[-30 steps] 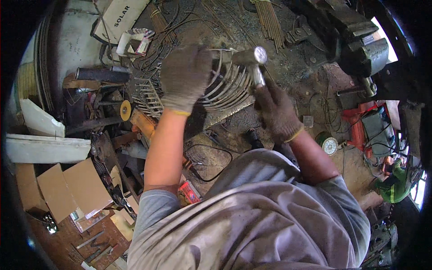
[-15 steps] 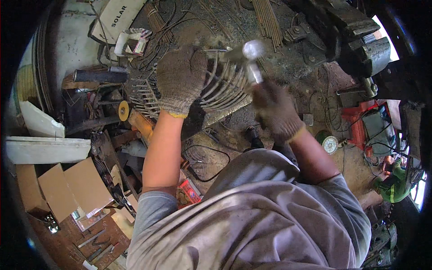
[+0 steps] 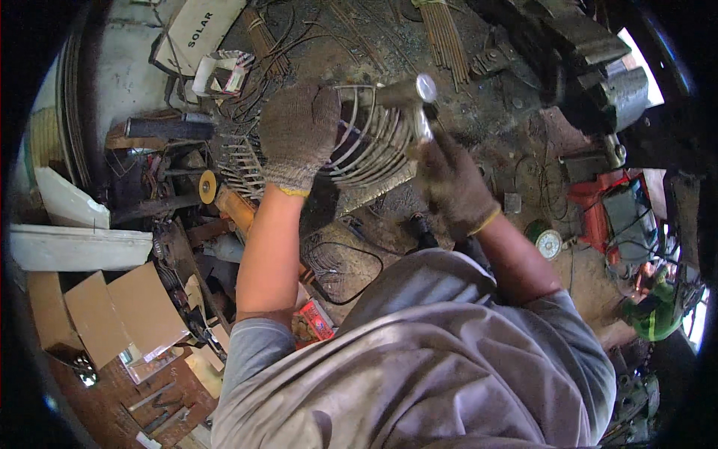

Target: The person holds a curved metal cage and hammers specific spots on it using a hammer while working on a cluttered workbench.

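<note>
My right hand (image 3: 455,179), in a brown knit glove, is closed round the silver handle of a hammer (image 3: 404,92). The hammer's head lies over the far right end of a set of curved metal rods (image 3: 374,142), arched side by side like ribs. Whether it touches them I cannot tell. My left hand (image 3: 299,138), gloved alike, is closed at the left side of these rods; its fingertips are hidden beneath. A flat metal edge (image 3: 378,193) shows under the rods. More straight rod ends (image 3: 241,161) stick out left of my left hand.
Bundled rods (image 3: 443,41) lie on the dirty floor ahead. An angle grinder (image 3: 228,202) with a yellow disc is at the left, near cardboard boxes (image 3: 123,314). A red and grey machine (image 3: 609,206) stands right. A person in green (image 3: 654,310) is at the far right.
The hammer head has shifted slightly down and right and looks less blurred. My right hand has dropped a little with it; my left hand stays nearly in place.
</note>
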The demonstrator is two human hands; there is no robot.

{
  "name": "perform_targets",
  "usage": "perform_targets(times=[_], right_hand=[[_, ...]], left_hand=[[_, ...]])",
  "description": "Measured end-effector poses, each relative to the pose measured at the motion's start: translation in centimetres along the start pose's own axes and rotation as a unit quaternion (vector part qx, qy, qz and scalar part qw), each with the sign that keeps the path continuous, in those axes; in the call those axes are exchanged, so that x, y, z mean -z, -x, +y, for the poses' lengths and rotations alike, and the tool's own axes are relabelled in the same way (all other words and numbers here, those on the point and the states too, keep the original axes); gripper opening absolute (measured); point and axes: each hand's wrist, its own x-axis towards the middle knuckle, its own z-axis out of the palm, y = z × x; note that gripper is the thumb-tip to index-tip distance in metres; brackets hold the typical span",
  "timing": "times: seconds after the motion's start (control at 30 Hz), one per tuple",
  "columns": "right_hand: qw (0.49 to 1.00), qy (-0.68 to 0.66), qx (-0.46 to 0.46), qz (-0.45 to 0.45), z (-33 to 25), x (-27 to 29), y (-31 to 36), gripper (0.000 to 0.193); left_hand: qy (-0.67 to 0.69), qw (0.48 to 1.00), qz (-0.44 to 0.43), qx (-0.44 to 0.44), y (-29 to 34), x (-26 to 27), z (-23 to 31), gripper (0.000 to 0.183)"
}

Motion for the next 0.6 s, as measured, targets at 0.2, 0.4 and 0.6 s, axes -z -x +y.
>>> perform_targets(times=[0.2, 0.4, 0.6], right_hand=[[0.888, -0.406, -0.211, 0.052, -2.4, 1.9, -0.3, 0.025], [0.911, -0.395, -0.025, 0.115, -3.6, 2.7, 0.2, 0.034], [0.94, -0.319, -0.071, 0.1, -2.9, 1.3, 0.2, 0.037]], left_hand=[[-0.001, 1.0, -0.006, 0.01, 0.0, -0.2, -0.2, 0.027], [-0.021, 1.0, 0.021, -0.008, 0.1, -0.2, -0.1, 0.026], [-0.013, 0.999, 0.023, -0.018, 0.0, -0.5, -0.5, 0.026]])
